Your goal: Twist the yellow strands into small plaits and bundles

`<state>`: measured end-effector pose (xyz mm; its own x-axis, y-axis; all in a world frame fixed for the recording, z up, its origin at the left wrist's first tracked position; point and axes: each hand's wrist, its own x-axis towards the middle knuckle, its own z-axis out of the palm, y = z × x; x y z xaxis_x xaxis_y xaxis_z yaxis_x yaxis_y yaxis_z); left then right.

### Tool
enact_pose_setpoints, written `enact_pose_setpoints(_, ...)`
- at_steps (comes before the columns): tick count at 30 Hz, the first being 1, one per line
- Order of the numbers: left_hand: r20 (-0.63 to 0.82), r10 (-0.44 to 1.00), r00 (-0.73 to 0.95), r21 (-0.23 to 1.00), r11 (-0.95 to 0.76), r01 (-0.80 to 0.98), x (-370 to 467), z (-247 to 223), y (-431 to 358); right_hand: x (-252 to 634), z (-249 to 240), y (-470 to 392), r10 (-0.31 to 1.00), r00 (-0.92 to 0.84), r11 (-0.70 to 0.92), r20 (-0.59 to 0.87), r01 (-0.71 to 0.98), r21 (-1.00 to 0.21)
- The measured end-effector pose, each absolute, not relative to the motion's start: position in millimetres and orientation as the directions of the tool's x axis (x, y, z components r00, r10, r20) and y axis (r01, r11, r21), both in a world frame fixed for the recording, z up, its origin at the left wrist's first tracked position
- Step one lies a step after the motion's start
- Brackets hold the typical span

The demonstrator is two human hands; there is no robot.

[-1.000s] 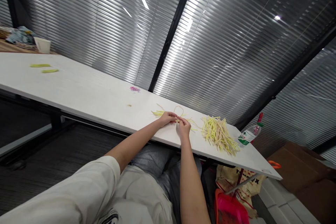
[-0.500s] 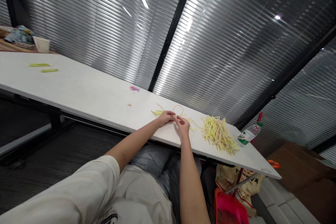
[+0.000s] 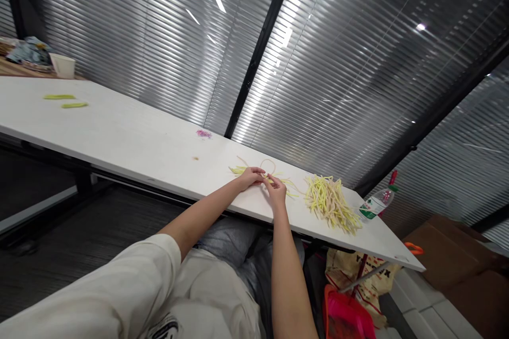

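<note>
Though they have edged slightly left this past second, the left hand (image 3: 251, 178) and right hand (image 3: 277, 190) still pinch yellow strips (image 3: 237, 170) on the worktop (image 3: 131, 135), left of the pile (image 3: 332, 204), suggesting unfinished work.

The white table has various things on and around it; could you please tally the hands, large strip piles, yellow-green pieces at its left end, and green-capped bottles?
Hands: 2
Large strip piles: 1
Yellow-green pieces, left end: 2
Green-capped bottles: 1
Total: 6
</note>
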<state>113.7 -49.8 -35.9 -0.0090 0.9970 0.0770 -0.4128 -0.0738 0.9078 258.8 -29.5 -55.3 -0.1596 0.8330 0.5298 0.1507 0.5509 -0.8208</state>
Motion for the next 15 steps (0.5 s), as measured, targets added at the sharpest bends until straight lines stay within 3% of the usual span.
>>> enact_pose_setpoints(15, 0.046, 0.999, 0.007, 0.91, -0.038, -0.413, 113.3, -34.8, -51.0, 257.9, -56.0, -27.7, 0.835, -0.176, 0.544, 0.521, 0.128, -0.829)
